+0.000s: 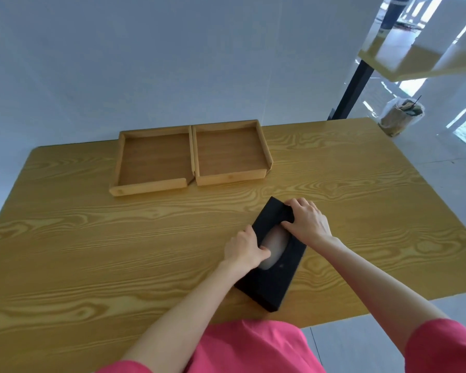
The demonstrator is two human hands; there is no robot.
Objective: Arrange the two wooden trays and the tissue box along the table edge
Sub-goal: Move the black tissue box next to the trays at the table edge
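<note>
Two wooden trays already sit side by side at the far edge of the worktop [92, 238], against the wall. The left tray [152, 161] and the right tray [230, 153] touch along their inner sides, and their back walls follow the far edge in one line. Both are empty. The near rail of the left tray sticks out a little closer to the person than that of the right tray, so the pair is not perfectly flush at the front. This part of the job looks done, or close to it.

The black tissue box [277, 265] is what remains. It lies flat on the worktop near the right front, well apart from the trays, and is turned at an angle to every edge. A pale tissue shows through the oval opening in its top.

Both hands are on the box. The left hand [244, 247] closes over its left long side, with the thumb resting by the opening. The right hand [308, 220] clasps the far end, fingers curled over the corner. Each is holding the box rather than spread wide.

By my reading, the remaining step is to straighten the box and bring it up to the far edge, most likely into the free space right of the trays.
</note>
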